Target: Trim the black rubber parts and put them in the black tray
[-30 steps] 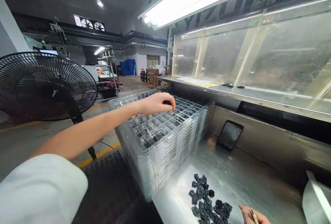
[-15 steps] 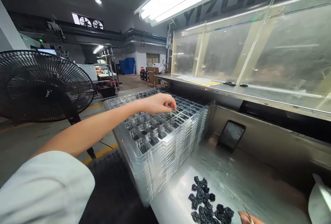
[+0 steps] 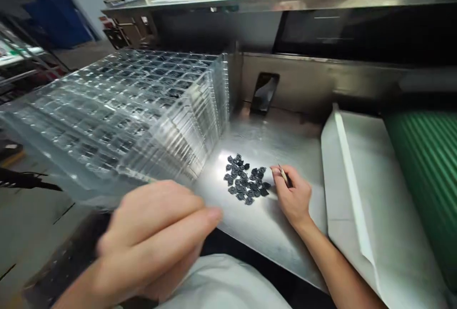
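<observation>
With the left hand [image 3: 157, 237] drawn away from over the stack of clear trays [image 3: 180, 149], now well to the near left of the pile of black parts [image 3: 243, 183] and close to the camera. Blurred by motion there, fingers seemingly curled in; hard to tell whether fully closed, or whether around anything.

View swung down and to the right too, bringing the whole pile into frame, lying loose on the metal worktop [image 3: 296, 142]. Also brought in more fully: the right hand [image 3: 294, 192], just to the right of the pile, fingers pinched together around a slim pointed tool [image 3: 283, 174]. Impossible to tell whether touching the nearest parts.

To the left of the pile, the stack of trays, with dark shapes in some pockets but too blurred for sure counting. Beyond the pile, a dark-screened device [image 3: 264, 92], leaning back; to its right, past the right hand, a pale bin [image 3: 352, 175], and farther right a green ribbed surface [image 3: 424, 171].

Judging by this change, attention shifted from tray pockets towards the pile, with both hands now clear of the stack's top.
</observation>
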A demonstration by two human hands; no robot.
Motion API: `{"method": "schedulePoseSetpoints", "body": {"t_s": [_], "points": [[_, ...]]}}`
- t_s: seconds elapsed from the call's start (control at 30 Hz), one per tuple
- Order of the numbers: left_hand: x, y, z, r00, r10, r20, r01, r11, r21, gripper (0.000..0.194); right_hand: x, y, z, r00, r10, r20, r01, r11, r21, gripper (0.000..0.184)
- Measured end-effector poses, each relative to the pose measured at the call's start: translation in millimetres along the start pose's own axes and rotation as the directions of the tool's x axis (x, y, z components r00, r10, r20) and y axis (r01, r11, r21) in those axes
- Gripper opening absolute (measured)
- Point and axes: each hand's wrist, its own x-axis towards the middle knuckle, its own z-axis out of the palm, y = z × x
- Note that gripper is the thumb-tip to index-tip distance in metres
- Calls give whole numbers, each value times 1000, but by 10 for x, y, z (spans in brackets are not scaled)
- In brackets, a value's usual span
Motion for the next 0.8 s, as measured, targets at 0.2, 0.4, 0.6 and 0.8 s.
{"method": "schedulePoseSetpoints", "body": {"t_s": [0.2,0.4,0.6,0.8], "points": [[-97,-387,1322,928,-83,363,36,990,134,18,-21,12,-22,993,105,-61,-98,988,120,30],[143,-584,1869,703,-335,628,97,919,381,27,12,-15,-47,989,135,-66,-119,971,208,26],[340,-622,2104,600,-312,736,66,937,344,19,1,-8,-59,993,98,-65,-84,979,188,24],[337,-654,2122,587,-245,771,126,969,212,18,4,-9,-64,998,49,-46,-38,977,210,22]]}}
